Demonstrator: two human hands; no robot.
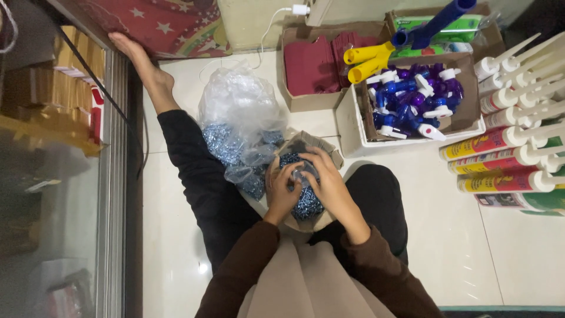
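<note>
Both hands grip something small, hidden over the box of screws.

The small metal pieces in the brown paper bag look silvery blue, perhaps tinted by the light. The plastic bag is clear. Spray nozzles are blue, purple and white; sealant tubes yellow and red with white tips. The cloth is red with pale stars; the floor white.
</note>
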